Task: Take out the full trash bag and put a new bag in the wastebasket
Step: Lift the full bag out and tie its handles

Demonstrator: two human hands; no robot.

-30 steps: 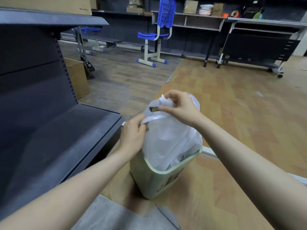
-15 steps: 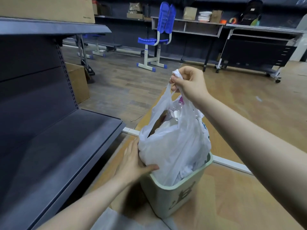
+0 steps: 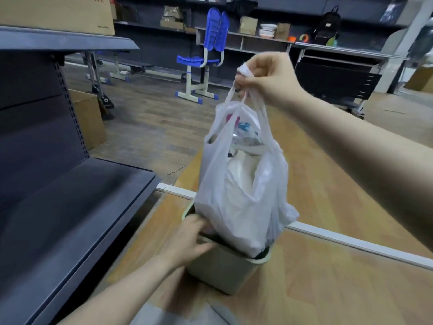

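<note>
Head view, left to right. Shelf point(image 3: 77, 207) sits close on the left; floor point(image 3: 328, 277) under everything. Left hand point(image 3: 187, 238) has its grip pressed down on the near-left rim of the basket point(image 3: 225, 270), fingers curled over the edge, clamped on it. Bag point(image 3: 241, 184) is mostly out: only its bottom sits inside the rim, the rest hangs above. Right hand point(image 3: 269, 73) has its grip closed tight on the bunched handles, up high.

Risks, as I read it:
- Bag bottom drags on the rim and the basket tips or lifts if the left hand lets go early.
- Thin film plus a full load: handles look stretched, could tear or slip if yanked.
- Mouth is open below the handles; a tilt could spill the contents onto the floor.
- No new bag in view, so the second half is not started.
</note>
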